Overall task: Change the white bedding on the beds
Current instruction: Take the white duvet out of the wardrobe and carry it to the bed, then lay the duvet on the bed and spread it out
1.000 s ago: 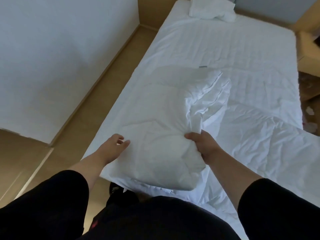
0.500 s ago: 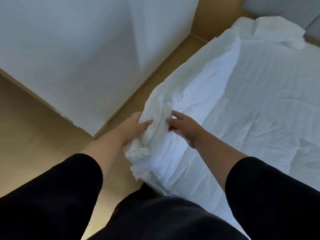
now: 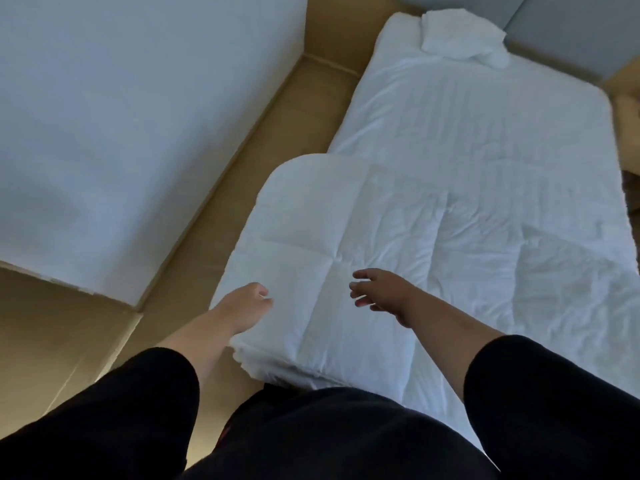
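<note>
- White quilted fabric fills most of the head view: a folded duvet (image 3: pixel 346 258) is seen lying on the near end of the bed (image 3: pixel 485 140), its left edge overhanging the mattress side above the tan floor (image 3: pixel 214 216).
- The left hand (image 3: pixel 247 306) is seen at the duvet's near left edge, fingers loosely bent; it appears to rest against the fabric, and no fold is seen gathered in it.
- The right hand (image 3: pixel 381 292) is held just above the duvet's middle with fingers spread and relaxed; nothing is gripped by it.
- Further up the bed, the quilted mattress pad is left uncovered, and a small crumpled bundle of white linen (image 3: pixel 460 39) is seen near the grey headboard (image 3: pixel 561 32).
- To the right of the duvet, more wrinkled white cloth (image 3: pixel 554 271) is spread across the bed's lower half; whether it is a sheet or a cover cannot be told.
- A second bed (image 3: pixel 121 133), smooth and white, is seen to the left across the strip of floor; it looks made, though only part of it is in view.
- Black sleeves and dark clothing are seen along the bottom of the view.
- As a judgement, the task is taken to be partway done: the duvet is folded and set down and both hands are free, but this bed is not yet dressed. Spreading a sheet, covering the duvet and placing pillows are judged to be left.
</note>
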### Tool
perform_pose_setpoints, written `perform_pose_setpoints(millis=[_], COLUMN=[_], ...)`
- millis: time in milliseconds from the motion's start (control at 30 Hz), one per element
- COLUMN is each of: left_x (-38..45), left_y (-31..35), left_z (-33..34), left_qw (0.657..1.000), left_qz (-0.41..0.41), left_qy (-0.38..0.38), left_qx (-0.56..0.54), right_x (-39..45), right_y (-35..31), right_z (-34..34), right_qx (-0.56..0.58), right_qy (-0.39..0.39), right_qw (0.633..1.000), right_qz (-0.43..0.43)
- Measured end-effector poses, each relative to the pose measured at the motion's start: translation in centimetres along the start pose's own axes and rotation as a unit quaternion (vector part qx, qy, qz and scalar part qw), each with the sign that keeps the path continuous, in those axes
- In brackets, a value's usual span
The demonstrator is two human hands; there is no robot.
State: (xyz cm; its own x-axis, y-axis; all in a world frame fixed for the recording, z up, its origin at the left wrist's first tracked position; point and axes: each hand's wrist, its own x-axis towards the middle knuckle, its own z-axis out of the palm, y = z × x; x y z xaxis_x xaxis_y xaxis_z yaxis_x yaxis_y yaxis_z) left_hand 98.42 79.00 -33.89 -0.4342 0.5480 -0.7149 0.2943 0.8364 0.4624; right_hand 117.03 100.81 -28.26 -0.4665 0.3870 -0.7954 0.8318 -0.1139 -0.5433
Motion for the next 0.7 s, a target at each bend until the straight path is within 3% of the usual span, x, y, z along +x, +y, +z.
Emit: perform_pose_setpoints(millis=[300, 500, 700], left_x=[2.2, -2.1, -8.1], left_y=[15.3, 25.8, 33.6], left_z=[6.3, 14.6, 27.1], left_qw=[0.97, 0.925, 0.885], left_qz=[0.161, 0.258, 0.313], left_qy=[-0.097, -0.159, -0.192], left_qx=[0.151, 0.23, 0.287], right_x=[-9.9, -19.0, -27.0], right_y=[12.9, 24.8, 37.5], right_z=[-6.9, -8.8, -10.0], right_qx=[0.109, 0.245, 0.337], right_qy=[0.153, 0.264, 0.316], right_qw=[0.98, 0.927, 0.881], right_qz=[0.069, 0.1, 0.1])
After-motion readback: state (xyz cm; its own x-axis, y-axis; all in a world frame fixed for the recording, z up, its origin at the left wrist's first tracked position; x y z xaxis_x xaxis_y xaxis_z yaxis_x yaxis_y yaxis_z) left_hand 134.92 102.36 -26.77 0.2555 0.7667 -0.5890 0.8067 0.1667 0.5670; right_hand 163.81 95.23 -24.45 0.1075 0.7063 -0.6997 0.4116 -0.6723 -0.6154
